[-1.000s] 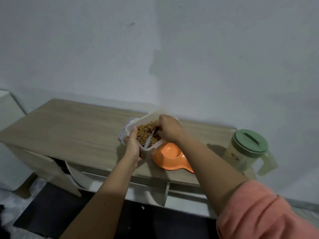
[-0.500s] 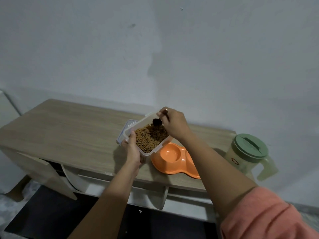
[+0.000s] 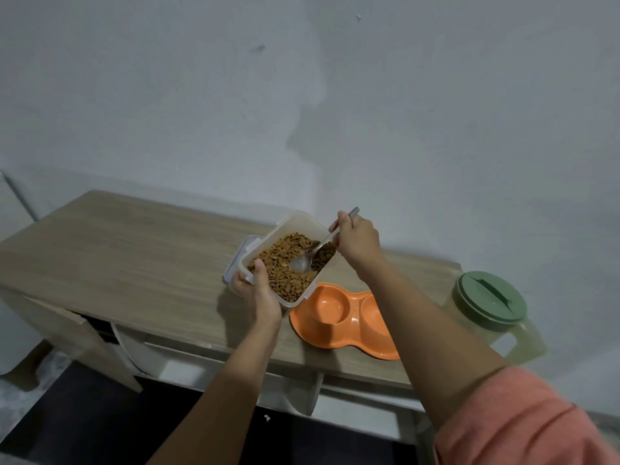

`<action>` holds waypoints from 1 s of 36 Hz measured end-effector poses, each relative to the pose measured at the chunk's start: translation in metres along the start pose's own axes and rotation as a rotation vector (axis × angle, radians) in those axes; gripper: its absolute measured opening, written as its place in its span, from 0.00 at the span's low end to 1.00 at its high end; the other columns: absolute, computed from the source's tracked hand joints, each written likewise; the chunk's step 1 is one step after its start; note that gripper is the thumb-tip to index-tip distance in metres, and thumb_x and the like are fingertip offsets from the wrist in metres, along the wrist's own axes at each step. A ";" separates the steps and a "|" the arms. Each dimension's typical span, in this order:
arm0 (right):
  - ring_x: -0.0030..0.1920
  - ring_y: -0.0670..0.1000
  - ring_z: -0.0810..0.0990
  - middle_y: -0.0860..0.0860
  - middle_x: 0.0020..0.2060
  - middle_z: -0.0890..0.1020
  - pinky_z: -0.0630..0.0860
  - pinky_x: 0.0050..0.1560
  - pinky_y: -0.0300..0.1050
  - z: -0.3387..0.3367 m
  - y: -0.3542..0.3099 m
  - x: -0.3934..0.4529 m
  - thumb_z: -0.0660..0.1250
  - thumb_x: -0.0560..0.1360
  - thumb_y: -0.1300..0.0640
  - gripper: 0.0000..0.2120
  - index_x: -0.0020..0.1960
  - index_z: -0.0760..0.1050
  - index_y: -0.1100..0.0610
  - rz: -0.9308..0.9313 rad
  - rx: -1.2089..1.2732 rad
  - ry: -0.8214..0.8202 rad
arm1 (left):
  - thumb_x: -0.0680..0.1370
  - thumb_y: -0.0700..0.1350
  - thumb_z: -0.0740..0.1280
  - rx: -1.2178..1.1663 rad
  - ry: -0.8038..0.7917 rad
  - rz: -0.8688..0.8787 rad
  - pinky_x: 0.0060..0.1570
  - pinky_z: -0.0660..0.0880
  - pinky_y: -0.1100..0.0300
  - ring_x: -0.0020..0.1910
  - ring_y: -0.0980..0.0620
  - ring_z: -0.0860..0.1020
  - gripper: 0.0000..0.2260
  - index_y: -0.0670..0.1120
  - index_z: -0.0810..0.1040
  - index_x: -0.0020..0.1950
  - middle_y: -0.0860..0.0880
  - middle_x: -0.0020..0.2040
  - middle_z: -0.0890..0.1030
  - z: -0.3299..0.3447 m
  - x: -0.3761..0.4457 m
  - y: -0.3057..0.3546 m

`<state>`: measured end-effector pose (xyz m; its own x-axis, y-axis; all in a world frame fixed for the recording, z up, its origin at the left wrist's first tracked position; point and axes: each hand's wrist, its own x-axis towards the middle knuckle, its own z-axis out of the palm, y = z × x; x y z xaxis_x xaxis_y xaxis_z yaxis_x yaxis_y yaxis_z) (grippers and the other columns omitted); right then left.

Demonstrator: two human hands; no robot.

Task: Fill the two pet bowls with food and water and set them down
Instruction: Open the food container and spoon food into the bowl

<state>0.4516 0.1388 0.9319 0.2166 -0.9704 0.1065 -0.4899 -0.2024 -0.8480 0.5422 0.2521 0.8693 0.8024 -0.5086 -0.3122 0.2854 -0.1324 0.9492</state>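
so the orange double pet bowl (image 3: pixel 339 322) sits on the wooden table (image 3: pixel 134 263), both wells bare. just left of the bowl and over its edge, the left hand (image 3: pixel 258 297) grips the tilted kibble container (image 3: pixel 288 260), fingers curled round its near corner. the right hand (image 3: pixel 355 239) pinches a spoon (image 3: pixel 310 258) whose tip lies in the kibble. right of the bowl stands a green-lidded jug (image 3: pixel 489 307). a steeper tilt or an overloaded spoon could scatter kibble across the table.
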 end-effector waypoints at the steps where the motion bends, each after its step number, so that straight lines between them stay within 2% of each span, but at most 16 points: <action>1: 0.42 0.57 0.78 0.54 0.32 0.79 0.75 0.54 0.56 0.003 0.003 0.000 0.51 0.83 0.52 0.23 0.33 0.74 0.54 0.035 0.032 -0.014 | 0.82 0.53 0.57 0.008 0.016 0.009 0.34 0.71 0.64 0.62 0.39 0.76 0.26 0.40 0.60 0.75 0.37 0.65 0.74 0.001 -0.001 0.000; 4: 0.38 0.55 0.77 0.52 0.29 0.78 0.76 0.51 0.55 0.010 0.010 -0.002 0.52 0.82 0.52 0.23 0.32 0.75 0.54 0.123 0.125 -0.035 | 0.82 0.55 0.58 -0.009 0.018 -0.018 0.45 0.78 0.53 0.59 0.39 0.77 0.27 0.42 0.59 0.76 0.38 0.65 0.75 0.004 -0.002 0.001; 6: 0.35 0.53 0.77 0.53 0.28 0.78 0.76 0.45 0.53 0.011 0.014 -0.001 0.53 0.82 0.52 0.22 0.33 0.75 0.55 0.164 0.169 -0.039 | 0.82 0.55 0.58 -0.025 0.007 -0.031 0.52 0.79 0.46 0.59 0.39 0.77 0.28 0.44 0.57 0.77 0.39 0.65 0.74 0.005 -0.001 0.002; 7: 0.32 0.52 0.76 0.53 0.28 0.78 0.75 0.41 0.49 0.010 0.015 -0.001 0.53 0.82 0.53 0.22 0.35 0.76 0.57 0.184 0.193 -0.040 | 0.82 0.55 0.58 -0.027 0.005 -0.030 0.50 0.80 0.47 0.59 0.39 0.77 0.28 0.44 0.56 0.77 0.39 0.65 0.74 0.006 -0.002 0.002; 9: 0.29 0.51 0.75 0.54 0.28 0.77 0.71 0.33 0.43 0.009 0.019 0.000 0.53 0.82 0.53 0.21 0.37 0.75 0.59 0.223 0.247 -0.034 | 0.82 0.54 0.58 -0.013 0.004 -0.005 0.40 0.77 0.56 0.59 0.39 0.77 0.27 0.44 0.55 0.78 0.39 0.66 0.74 0.007 -0.002 0.000; 11: 0.28 0.50 0.74 0.54 0.27 0.77 0.70 0.31 0.41 0.009 0.023 0.001 0.53 0.82 0.54 0.20 0.36 0.75 0.59 0.262 0.289 -0.022 | 0.82 0.53 0.57 0.007 0.009 0.028 0.33 0.72 0.63 0.60 0.40 0.77 0.27 0.43 0.56 0.78 0.39 0.66 0.74 0.008 -0.005 -0.001; 13: 0.28 0.50 0.73 0.54 0.27 0.76 0.69 0.30 0.41 0.009 0.028 0.001 0.53 0.82 0.54 0.20 0.36 0.74 0.60 0.292 0.328 -0.011 | 0.82 0.53 0.57 0.003 0.006 0.041 0.33 0.71 0.65 0.61 0.39 0.76 0.27 0.43 0.55 0.78 0.38 0.67 0.73 0.010 -0.006 -0.004; 16: 0.28 0.49 0.73 0.54 0.29 0.76 0.69 0.29 0.40 0.009 0.034 0.002 0.53 0.82 0.54 0.19 0.38 0.75 0.60 0.335 0.373 -0.007 | 0.83 0.52 0.58 -0.018 0.028 0.029 0.43 0.78 0.55 0.61 0.39 0.76 0.26 0.43 0.57 0.78 0.38 0.67 0.73 0.013 -0.007 -0.006; 19: 0.27 0.49 0.72 0.54 0.28 0.75 0.68 0.28 0.40 0.009 0.041 0.003 0.54 0.82 0.54 0.19 0.40 0.75 0.61 0.380 0.428 -0.002 | 0.83 0.51 0.58 -0.074 0.035 -0.001 0.55 0.79 0.45 0.60 0.39 0.76 0.25 0.44 0.58 0.77 0.38 0.66 0.73 0.016 -0.006 -0.011; 24: 0.26 0.49 0.71 0.55 0.28 0.75 0.68 0.26 0.39 0.009 0.048 0.007 0.54 0.82 0.53 0.19 0.41 0.75 0.62 0.440 0.506 0.015 | 0.82 0.54 0.58 -0.143 0.064 -0.009 0.55 0.78 0.41 0.59 0.40 0.77 0.25 0.45 0.60 0.76 0.40 0.65 0.74 0.020 0.001 -0.020; 27: 0.26 0.49 0.71 0.55 0.29 0.76 0.68 0.25 0.38 0.008 0.051 0.010 0.55 0.82 0.52 0.17 0.44 0.75 0.62 0.459 0.539 0.012 | 0.78 0.61 0.60 -0.158 0.067 -0.009 0.56 0.78 0.40 0.59 0.41 0.78 0.22 0.53 0.68 0.69 0.43 0.64 0.76 0.021 0.005 -0.028; 29: 0.27 0.48 0.71 0.55 0.29 0.76 0.69 0.27 0.38 0.008 0.051 0.012 0.55 0.82 0.52 0.18 0.41 0.75 0.61 0.455 0.554 0.009 | 0.72 0.69 0.59 -0.128 0.074 -0.024 0.53 0.78 0.39 0.55 0.41 0.80 0.16 0.65 0.72 0.56 0.46 0.60 0.79 0.021 0.013 -0.039; 31: 0.28 0.49 0.71 0.54 0.29 0.76 0.69 0.29 0.40 0.007 0.052 0.013 0.55 0.82 0.52 0.19 0.39 0.75 0.60 0.456 0.571 0.006 | 0.69 0.72 0.58 -0.080 0.089 -0.035 0.48 0.79 0.38 0.51 0.42 0.81 0.13 0.68 0.73 0.47 0.49 0.54 0.81 0.021 0.022 -0.053; 32: 0.28 0.49 0.71 0.54 0.29 0.76 0.69 0.29 0.40 0.007 0.053 0.014 0.55 0.82 0.52 0.19 0.39 0.75 0.60 0.459 0.578 0.008 | 0.69 0.72 0.58 -0.067 0.095 -0.036 0.47 0.80 0.38 0.50 0.42 0.82 0.13 0.69 0.73 0.46 0.51 0.53 0.81 0.020 0.023 -0.055; 34: 0.28 0.49 0.71 0.54 0.29 0.76 0.70 0.30 0.40 0.006 0.054 0.016 0.55 0.82 0.52 0.19 0.40 0.76 0.61 0.464 0.585 0.008 | 0.71 0.71 0.58 -0.104 0.087 -0.024 0.47 0.79 0.37 0.51 0.41 0.82 0.14 0.67 0.74 0.51 0.50 0.53 0.81 0.020 0.015 -0.047; 36: 0.28 0.49 0.71 0.54 0.29 0.76 0.70 0.31 0.40 0.006 0.055 0.019 0.55 0.82 0.51 0.20 0.39 0.75 0.60 0.463 0.588 0.006 | 0.79 0.60 0.59 -0.204 0.065 -0.017 0.53 0.78 0.36 0.56 0.39 0.79 0.18 0.56 0.70 0.66 0.44 0.60 0.78 0.023 0.010 -0.041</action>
<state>0.4335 0.1101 0.8843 0.0931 -0.9404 -0.3271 0.0030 0.3288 -0.9444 0.5270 0.2328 0.8285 0.8267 -0.4514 -0.3358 0.3937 0.0377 0.9185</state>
